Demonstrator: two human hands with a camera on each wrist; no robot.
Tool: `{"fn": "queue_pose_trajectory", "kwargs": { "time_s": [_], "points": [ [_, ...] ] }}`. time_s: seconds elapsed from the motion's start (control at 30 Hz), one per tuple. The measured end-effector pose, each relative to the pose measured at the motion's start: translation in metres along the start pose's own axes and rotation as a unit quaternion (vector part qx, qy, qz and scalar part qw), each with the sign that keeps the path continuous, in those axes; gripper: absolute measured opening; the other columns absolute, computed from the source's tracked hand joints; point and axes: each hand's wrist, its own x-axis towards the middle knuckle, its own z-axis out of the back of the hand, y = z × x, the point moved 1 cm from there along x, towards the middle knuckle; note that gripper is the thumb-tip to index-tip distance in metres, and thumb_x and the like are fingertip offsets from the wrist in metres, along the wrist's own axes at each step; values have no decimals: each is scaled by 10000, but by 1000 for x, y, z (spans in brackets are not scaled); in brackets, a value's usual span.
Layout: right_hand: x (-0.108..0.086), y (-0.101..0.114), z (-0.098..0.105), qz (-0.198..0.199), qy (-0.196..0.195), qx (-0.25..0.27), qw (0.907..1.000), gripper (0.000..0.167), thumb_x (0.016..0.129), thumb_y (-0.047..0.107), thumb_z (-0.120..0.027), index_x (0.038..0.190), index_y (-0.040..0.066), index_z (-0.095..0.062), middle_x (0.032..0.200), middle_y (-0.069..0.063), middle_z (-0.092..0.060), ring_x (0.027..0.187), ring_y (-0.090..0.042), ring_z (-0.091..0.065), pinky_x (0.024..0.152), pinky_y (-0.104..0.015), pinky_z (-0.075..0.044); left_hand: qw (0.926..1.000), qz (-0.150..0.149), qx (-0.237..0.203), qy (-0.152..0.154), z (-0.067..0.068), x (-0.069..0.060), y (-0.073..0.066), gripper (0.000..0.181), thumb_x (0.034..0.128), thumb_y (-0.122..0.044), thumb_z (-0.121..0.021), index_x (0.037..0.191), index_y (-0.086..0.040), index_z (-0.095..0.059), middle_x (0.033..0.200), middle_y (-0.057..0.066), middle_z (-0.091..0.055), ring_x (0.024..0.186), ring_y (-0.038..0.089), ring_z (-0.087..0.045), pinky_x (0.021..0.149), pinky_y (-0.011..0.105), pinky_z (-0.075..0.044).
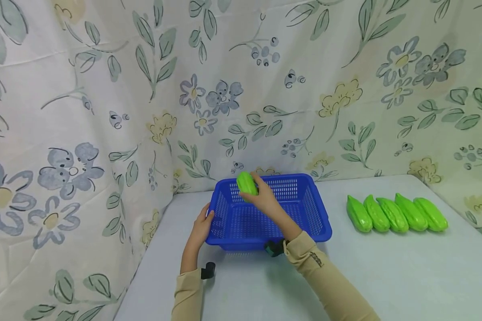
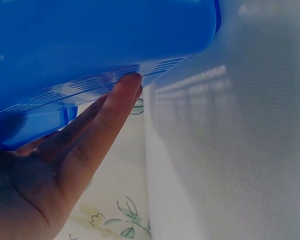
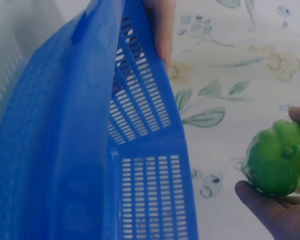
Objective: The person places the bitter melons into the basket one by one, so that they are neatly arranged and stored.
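In the head view, my right hand [image 1: 263,199] holds a bright green bitter melon [image 1: 247,183] above the blue plastic basket [image 1: 323,218]. The right wrist view shows the end of that bitter melon [image 3: 277,160], with the thumb on one side and fingers on the other. My left hand [image 1: 202,225] grips the basket's left rim, the thumb over the edge. Seen from the left wrist, the fingers of the left hand [image 2: 85,160] lie along the outside of the basket [image 2: 100,40]. The inside of the basket shows only its slotted floor and walls.
To the right on the white table [image 1: 385,276], several green bitter melons [image 1: 395,214] lie side by side in a row. Floral cloth [image 1: 241,89] hangs behind the table and along its left side.
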Motion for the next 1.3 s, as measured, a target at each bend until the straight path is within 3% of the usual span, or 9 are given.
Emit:
{"fn": "queue_pose_trajectory", "kwargs": {
  "time_s": [0.17,0.4,0.67,1.3],
  "points": [
    [-1,4,-8,16,11,20,10000,799,921,228,-678,1555,83,-215,1518,-192,-395,1230,-351,-540,960,-472,-516,10000,11,4,22,0,-1,0,542,1066,-316,-346,1541,-70,-255,1555,252,-321,1431,477,-300,1119,662,-279],
    [0,8,-19,72,86,-56,9999,804,916,241,-686,1552,72,-224,1529,-196,-389,1246,-355,-539,982,-482,-509,9997,-219,67,-23,1,-6,-3,574,1057,-398,-325,1534,-83,-278,1514,296,-361,1362,531,-370,1050,690,-341],
    [1,7,-30,-2,181,-47,9998,790,909,243,-694,1545,84,-253,1525,-198,-397,1294,-370,-510,1018,-508,-484,9999,74,9,70,1,0,2,539,1067,-311,-339,1547,-86,-245,1557,255,-316,1413,491,-325,1098,674,-298],
    [-2,3,-46,-175,405,32,9990,797,906,250,-698,1544,72,-255,1584,-185,-305,1404,-390,-399,1103,-552,-390,9998,104,111,84,1,0,0,533,1067,-304,-339,1546,-90,-247,1543,263,-338,1374,500,-386,1064,677,-345]
  ]
}}
